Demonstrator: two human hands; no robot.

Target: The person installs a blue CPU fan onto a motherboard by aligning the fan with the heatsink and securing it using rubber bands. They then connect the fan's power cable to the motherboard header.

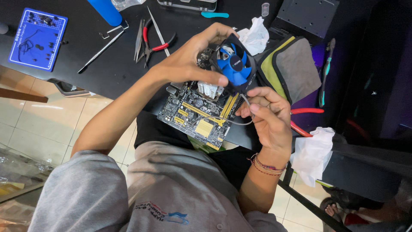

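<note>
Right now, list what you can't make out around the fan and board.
- Heatsink base: head view, hidden by left hand and fan.
- Cable end: hidden inside right hand.
- Board parts: too small.
- Board's near edge: hidden by lap.

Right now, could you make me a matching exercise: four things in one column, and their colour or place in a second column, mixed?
Things:
1. cooler fan
2. circuit board
3. pliers
4. parts mat

Descriptions:
A. red handles, lying on the black table
B. blue, far corner of the table
C. blue blades, gripped by the left hand
D. yellow slots, beneath both hands

The right hand pinches the fan's cable.

Pairs: 1-C, 2-D, 3-A, 4-B
</note>
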